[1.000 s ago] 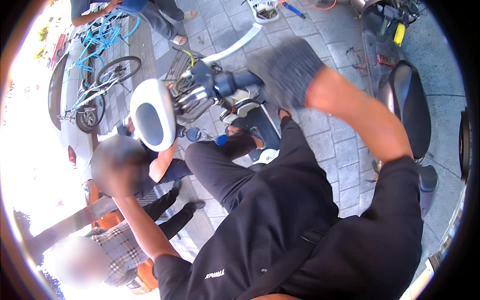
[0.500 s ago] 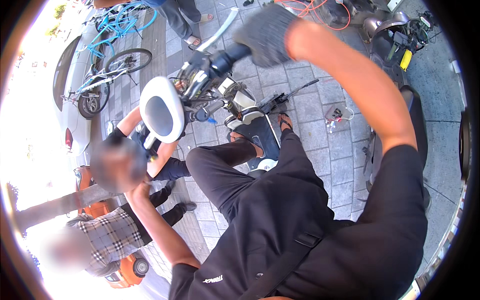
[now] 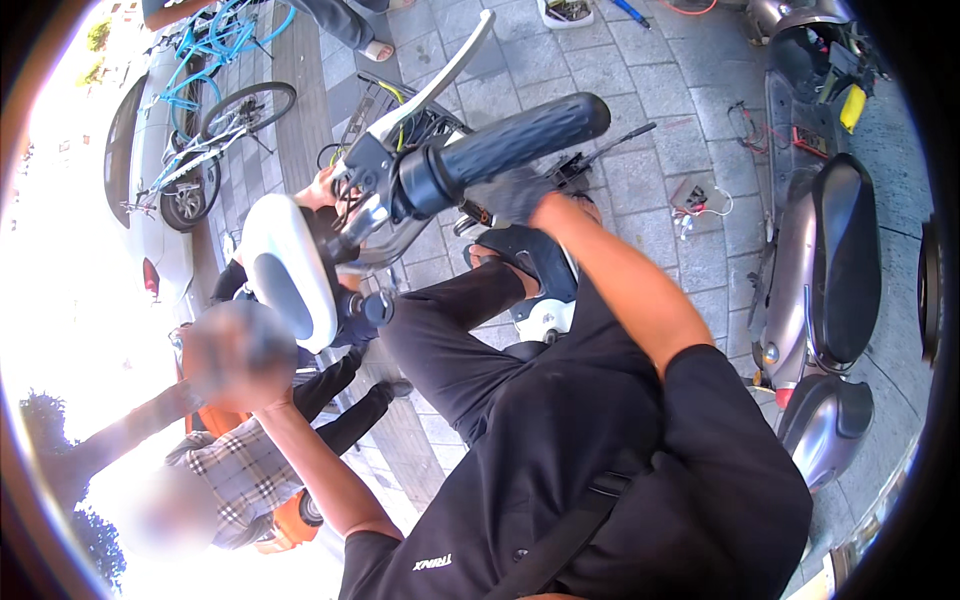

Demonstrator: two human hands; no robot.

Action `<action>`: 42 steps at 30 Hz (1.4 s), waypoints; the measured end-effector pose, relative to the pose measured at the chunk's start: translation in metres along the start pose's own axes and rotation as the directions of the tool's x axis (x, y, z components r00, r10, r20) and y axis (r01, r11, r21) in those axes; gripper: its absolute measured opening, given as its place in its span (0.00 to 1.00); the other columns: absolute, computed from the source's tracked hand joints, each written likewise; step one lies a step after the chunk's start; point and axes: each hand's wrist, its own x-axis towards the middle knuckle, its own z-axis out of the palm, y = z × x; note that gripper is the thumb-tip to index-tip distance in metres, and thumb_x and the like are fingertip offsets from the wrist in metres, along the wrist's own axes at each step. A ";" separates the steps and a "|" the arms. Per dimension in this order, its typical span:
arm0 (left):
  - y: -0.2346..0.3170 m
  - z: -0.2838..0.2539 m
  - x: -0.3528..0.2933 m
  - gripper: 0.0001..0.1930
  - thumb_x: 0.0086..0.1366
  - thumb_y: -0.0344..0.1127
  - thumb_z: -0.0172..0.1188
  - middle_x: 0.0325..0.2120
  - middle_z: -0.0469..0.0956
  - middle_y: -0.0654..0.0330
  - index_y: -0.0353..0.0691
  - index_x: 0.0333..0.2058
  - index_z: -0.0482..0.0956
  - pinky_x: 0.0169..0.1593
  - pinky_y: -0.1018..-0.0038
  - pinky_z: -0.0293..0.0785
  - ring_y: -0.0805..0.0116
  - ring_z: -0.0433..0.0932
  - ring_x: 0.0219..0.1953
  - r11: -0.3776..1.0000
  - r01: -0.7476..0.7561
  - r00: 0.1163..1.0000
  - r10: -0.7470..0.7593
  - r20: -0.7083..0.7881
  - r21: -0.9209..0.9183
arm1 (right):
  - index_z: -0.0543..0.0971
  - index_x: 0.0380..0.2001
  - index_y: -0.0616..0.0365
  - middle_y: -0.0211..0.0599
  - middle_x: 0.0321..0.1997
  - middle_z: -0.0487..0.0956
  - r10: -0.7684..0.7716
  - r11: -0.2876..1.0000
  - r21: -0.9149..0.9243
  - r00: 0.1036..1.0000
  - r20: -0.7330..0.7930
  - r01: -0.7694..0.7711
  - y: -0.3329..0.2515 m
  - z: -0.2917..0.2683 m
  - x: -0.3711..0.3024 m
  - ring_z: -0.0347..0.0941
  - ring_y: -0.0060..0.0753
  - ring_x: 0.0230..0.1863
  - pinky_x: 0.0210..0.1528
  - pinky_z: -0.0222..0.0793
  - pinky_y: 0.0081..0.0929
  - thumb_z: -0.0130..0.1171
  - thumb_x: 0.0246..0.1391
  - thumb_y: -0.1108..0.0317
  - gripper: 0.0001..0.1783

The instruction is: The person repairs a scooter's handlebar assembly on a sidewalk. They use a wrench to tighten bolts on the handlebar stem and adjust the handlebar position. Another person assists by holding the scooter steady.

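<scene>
In front of me stands a scooter whose handlebar carries a black ribbed grip (image 3: 530, 140), a silver brake lever (image 3: 440, 80) and a white pod with a grey panel (image 3: 290, 270). My right hand (image 3: 510, 195), in a dark glove, is off the grip and down behind it; its fingers are hidden. My left hand (image 3: 240, 355) reaches out at the left, and a blurred patch covers its fingers. Another person's hand (image 3: 320, 190) is at the front of the scooter, behind the handlebar. My foot (image 3: 510, 270) is beside the black footboard (image 3: 540, 260).
A scooter with a black seat (image 3: 845, 260) is parked on the right. Wires and a small device (image 3: 695, 205) lie on the paving. Blue bicycles (image 3: 215, 60) and a silver car (image 3: 140, 180) stand at the left. A person in a plaid shirt (image 3: 240, 470) is at lower left.
My right hand has let go of the grip and dropped lower behind it. The handlebar now appears larger and nearer, with the grip fully showing.
</scene>
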 end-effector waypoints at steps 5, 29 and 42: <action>-0.024 0.022 -0.025 0.19 0.56 0.38 0.63 0.48 0.79 0.51 0.43 0.47 0.79 0.62 0.51 0.66 0.47 0.75 0.53 0.980 0.062 0.998 -0.058 0.024 -0.191 | 0.83 0.41 0.54 0.44 0.41 0.84 -0.043 0.990 -0.125 0.985 0.169 0.065 0.013 0.088 0.048 0.79 0.46 0.47 0.55 0.70 0.41 0.56 0.59 0.55 0.16; 0.021 0.040 -0.035 0.17 0.66 0.40 0.60 0.39 0.80 0.57 0.38 0.49 0.79 0.42 0.68 0.65 0.67 0.74 0.39 0.965 0.220 0.958 -0.186 0.220 -0.143 | 0.81 0.34 0.55 0.42 0.35 0.82 -0.213 0.968 -0.142 0.977 -0.032 0.206 -0.019 0.061 0.000 0.78 0.49 0.39 0.47 0.72 0.45 0.60 0.47 0.63 0.11; 0.089 0.079 -0.023 0.17 0.71 0.42 0.58 0.34 0.81 0.60 0.36 0.50 0.80 0.32 0.78 0.65 0.77 0.73 0.31 0.630 0.613 0.790 -0.501 0.354 -0.477 | 0.80 0.53 0.58 0.45 0.35 0.83 0.140 0.898 0.360 0.941 0.309 -0.252 0.023 0.055 0.051 0.80 0.38 0.37 0.43 0.75 0.33 0.56 0.61 0.71 0.18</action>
